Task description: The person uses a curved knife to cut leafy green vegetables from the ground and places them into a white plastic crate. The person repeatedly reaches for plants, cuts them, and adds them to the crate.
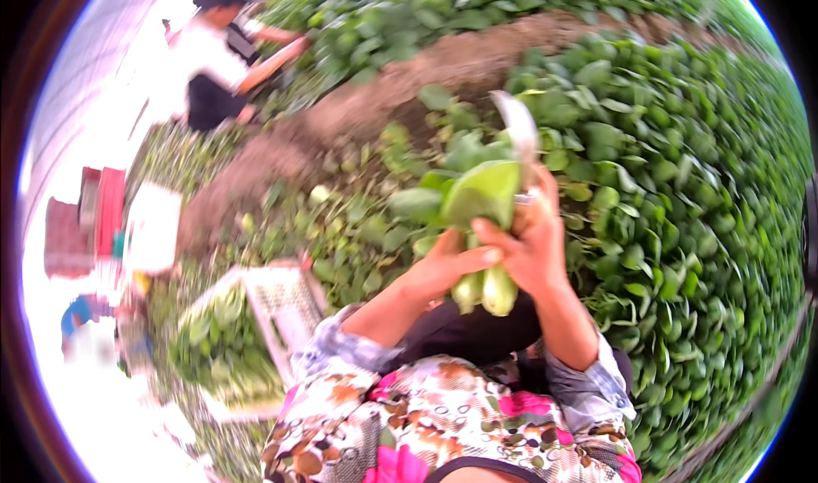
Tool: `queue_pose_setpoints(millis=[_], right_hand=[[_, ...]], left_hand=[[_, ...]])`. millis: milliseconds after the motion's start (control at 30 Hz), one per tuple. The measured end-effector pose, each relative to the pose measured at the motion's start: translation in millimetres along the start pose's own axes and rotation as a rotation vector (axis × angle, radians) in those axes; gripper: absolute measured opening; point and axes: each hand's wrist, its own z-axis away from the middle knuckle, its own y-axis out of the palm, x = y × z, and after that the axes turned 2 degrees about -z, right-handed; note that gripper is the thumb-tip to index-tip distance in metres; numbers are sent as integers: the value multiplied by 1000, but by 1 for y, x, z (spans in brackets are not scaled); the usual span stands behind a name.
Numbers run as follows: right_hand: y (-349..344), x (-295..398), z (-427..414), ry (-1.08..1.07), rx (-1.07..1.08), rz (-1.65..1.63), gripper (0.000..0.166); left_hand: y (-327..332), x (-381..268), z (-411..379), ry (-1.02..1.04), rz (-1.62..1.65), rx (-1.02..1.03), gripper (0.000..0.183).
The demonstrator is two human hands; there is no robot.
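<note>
Pale-stemmed leafy greens [482, 192], probably bok choy, are gathered between my two hands above my knees. My left hand [447, 262] grips the bunch from the left, its thumb across the stems. In my right hand [540, 233] is a curved-blade knife [516, 122], its blade pointing up and away from me and blurred. The thumb and part of that same hand also press on the bunch. The thick, pale stem bases [498, 291] hang below my hands. Most of the knife's handle is hidden by my fingers.
A white plastic crate [284, 304] with cut greens [223, 349] stands to my left. Dense uncut greens [652, 195] grow on the right. Beyond a bare soil strip [358, 109], a person [217, 54] crouches, reaching into plants. Another person [89, 323] is at far left, near a white container [153, 227].
</note>
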Motion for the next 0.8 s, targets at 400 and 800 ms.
queue_pose_setpoints(millis=[400,800], right_hand=[[23,6,27,179,282,-257,24],[-8,-32,0,89,35,-292,15]], left_hand=[[-26,-3,52,191,-17,-42,65],[-167,-1,377,-610,-1058,-1459,50]])
